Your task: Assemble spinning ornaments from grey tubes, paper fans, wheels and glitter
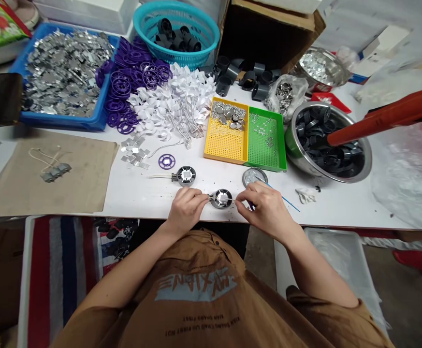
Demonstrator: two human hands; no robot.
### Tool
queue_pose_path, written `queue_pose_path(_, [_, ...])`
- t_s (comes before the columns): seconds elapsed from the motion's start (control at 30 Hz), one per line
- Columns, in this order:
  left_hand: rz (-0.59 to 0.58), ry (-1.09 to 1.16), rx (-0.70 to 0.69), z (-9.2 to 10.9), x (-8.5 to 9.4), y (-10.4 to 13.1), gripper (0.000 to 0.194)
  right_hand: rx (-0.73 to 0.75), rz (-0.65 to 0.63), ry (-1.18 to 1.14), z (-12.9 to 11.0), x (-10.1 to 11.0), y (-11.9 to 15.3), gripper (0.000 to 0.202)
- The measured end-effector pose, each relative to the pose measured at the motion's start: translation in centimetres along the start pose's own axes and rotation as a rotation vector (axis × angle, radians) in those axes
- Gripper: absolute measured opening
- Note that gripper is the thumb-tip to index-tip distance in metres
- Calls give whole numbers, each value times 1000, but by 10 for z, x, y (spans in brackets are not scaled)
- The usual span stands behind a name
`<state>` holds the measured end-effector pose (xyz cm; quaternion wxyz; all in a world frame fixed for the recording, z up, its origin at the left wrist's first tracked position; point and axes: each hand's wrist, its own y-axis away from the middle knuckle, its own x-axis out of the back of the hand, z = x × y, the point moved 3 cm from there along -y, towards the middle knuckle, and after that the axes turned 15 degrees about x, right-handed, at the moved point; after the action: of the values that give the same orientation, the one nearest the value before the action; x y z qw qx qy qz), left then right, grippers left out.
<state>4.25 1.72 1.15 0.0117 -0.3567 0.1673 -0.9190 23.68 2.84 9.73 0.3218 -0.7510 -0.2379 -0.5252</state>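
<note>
A round dark part with a silver centre [222, 198] lies at the table's front edge between my hands. My left hand [188, 209] pinches the small connector end at its left side. On the other side, my right hand [263, 205] has its fingers closed on a thin pale wire that crosses the part; something purple shows beneath those fingers. A similar round part [186, 176] with a wire running left sits just behind my left hand. Behind my right hand is a small round dish [254, 177] with a thin blue stick [286, 200] leaning over its rim.
Yellow tray [227, 153] and green tray [269, 162] stand behind the hands. A steel bowl [365, 162] of black parts is at right, under an orange bar [388, 118]. Purple rings [123, 87], white pieces [167, 101] and a blue tray [64, 121] fill the back left.
</note>
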Motion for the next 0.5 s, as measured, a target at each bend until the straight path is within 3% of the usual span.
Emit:
queue_pose_path(0.3, [-45,-127,-121,-8,-20,12,21,78,-128,213,-8,-6,-18,19])
queue_pose_path(0.5, [-85,-4,-39,-6,-17,8,21,104,-237,235,-10,-8,-26,20])
